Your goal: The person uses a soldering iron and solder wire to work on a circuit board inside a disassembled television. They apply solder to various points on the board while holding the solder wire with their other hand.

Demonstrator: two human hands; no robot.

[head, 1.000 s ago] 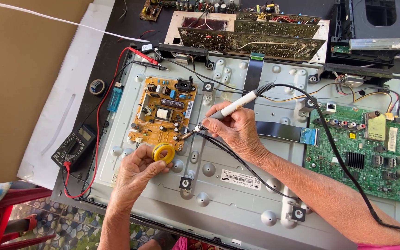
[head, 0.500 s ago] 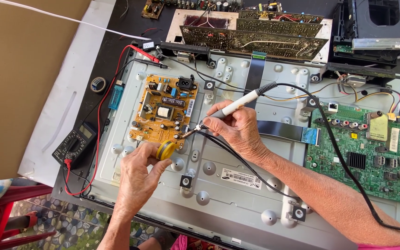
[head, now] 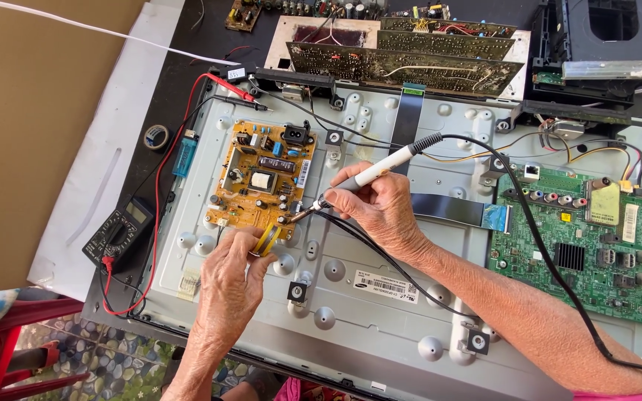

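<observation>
the left hand (head: 232, 278) has shifted up a little from the lower left toward the yellow power board (head: 261, 177) at centre left, so its yellow solder reel (head: 267, 239) now sits at the board's lower edge, close to the iron tip. its grip is clenched around the reel. the right hand (head: 380, 208) pinches the soldering iron (head: 369, 174) like a pen, tip on the board's lower right corner.

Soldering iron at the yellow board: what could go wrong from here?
The soldering iron tip sits close to the left hand holding the yellow spool, so a slip might burn fingers. Black wires run right under the right hand; the tip could perhaps scorch them. The iron's cord drapes over the green board and may snag.
</observation>
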